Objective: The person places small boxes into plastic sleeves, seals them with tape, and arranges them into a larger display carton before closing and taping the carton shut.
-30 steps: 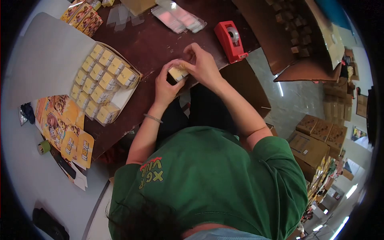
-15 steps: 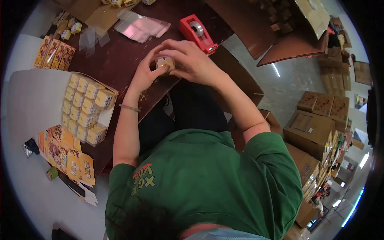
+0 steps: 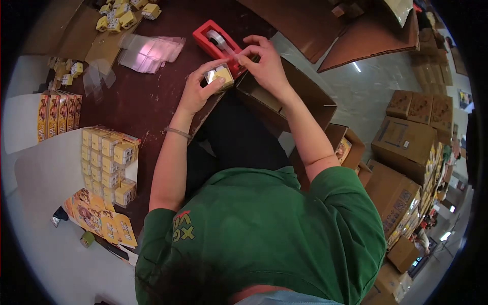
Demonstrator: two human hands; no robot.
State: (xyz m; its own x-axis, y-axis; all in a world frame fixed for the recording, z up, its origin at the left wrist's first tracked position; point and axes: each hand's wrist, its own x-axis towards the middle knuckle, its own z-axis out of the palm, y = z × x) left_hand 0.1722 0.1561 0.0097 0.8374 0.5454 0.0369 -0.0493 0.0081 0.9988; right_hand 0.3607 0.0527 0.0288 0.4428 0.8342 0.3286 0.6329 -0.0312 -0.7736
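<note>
My left hand (image 3: 195,91) grips a small yellow-and-white box (image 3: 221,77) with a clear plastic cover, at the table's near edge. Just beyond it stands the red tape dispenser (image 3: 204,34) with a roll of clear tape (image 3: 217,39). A strip of tape runs from the roll to my right hand (image 3: 266,66), whose thumb and index finger are pinched on it; the other fingers are raised. The box and the right fingertips are a short gap apart.
Flat clear plastic sleeves (image 3: 152,53) lie left of the dispenser. Small yellow boxes (image 3: 122,18) are scattered at the back, and others stand in rows (image 3: 107,162) at left. Display boxes (image 3: 58,114) stand beyond. An open carton (image 3: 305,84) sits below my right forearm.
My right hand has left the small box and moved right to the tape. My left hand keeps the box, now shifted slightly right. The camera view has turned a little.
</note>
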